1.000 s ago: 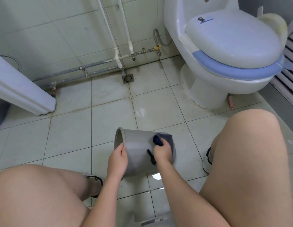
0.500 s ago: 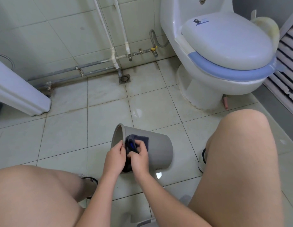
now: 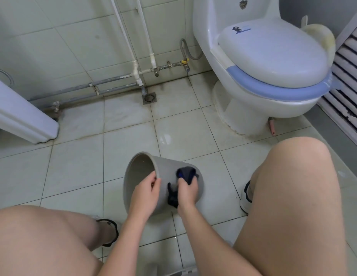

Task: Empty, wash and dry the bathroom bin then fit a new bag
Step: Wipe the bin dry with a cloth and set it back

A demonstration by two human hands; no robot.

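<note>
The grey plastic bin (image 3: 167, 166) lies tipped on its side over the tiled floor, its open mouth facing up and left, with no bag in it. My left hand (image 3: 145, 193) grips the rim at the mouth's near edge, fingers curled over it. My right hand (image 3: 186, 193) holds a dark blue cloth (image 3: 186, 174) bunched against the bin's outer wall, near the base end. A strip of the cloth hangs down between my two hands.
A white toilet (image 3: 273, 62) with a blue seat ring stands at the upper right. Water pipes (image 3: 113, 80) and a floor drain (image 3: 149, 97) run along the back wall. A white pedestal (image 3: 24, 116) is at left. My knees flank the bin.
My right hand has slid the cloth from near the bin's mouth back towards its base end. The bin's mouth has turned more towards me, so the inside shows. My left hand stays on the rim.
</note>
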